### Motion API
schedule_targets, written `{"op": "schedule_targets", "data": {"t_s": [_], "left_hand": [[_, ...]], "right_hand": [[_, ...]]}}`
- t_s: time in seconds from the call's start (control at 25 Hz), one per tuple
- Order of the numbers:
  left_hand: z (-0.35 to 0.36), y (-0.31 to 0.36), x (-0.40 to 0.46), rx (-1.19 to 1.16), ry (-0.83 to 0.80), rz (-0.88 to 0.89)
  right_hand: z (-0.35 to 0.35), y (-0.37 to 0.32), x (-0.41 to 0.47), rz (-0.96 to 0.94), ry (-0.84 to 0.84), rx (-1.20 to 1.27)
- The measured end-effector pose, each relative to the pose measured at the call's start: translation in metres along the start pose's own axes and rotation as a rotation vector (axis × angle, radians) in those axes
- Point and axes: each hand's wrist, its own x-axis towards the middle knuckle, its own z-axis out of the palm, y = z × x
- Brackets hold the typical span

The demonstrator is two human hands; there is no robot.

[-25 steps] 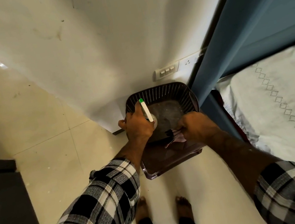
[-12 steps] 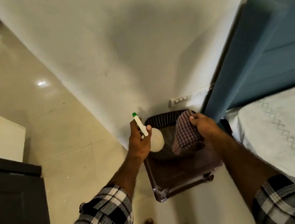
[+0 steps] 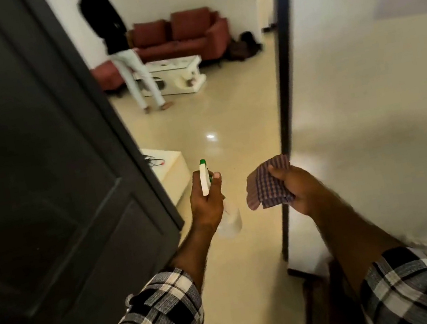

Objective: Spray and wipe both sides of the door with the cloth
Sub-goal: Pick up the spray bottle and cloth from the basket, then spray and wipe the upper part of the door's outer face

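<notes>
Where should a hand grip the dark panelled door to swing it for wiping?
Probably the dark panelled door by its free vertical edge, approached from the right, the doorway side. That edge stands clear of the frame. No handle shows. Both the left hand and right hand are full.

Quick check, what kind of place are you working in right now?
Most likely a home: an open dark door leads onto a living room with a red sofa, a low white table and a glossy tiled floor.

A home: a red sofa (image 3: 185,35) and low white table (image 3: 172,76) beyond the doorway.
</notes>
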Motion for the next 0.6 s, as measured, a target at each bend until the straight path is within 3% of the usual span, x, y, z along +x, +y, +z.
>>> {"op": "schedule_targets", "data": {"t_s": [0.2,0.36,0.6], "left_hand": [[-0.145,0.021,0.103,0.139,0.288,0.013],[-0.246,0.057,0.181,0.026,0.479,-0.133],[-0.351,0.153,0.276,-0.004,0.56,-0.041]], "right_hand": [[0.195,-0.029,0.084,-0.007,-0.127,-0.059],[0.344,-0.051,0.145,-0.019,-0.153,0.031],[0.522,-0.137,0.187,-0.13,-0.367,0.165]]}}
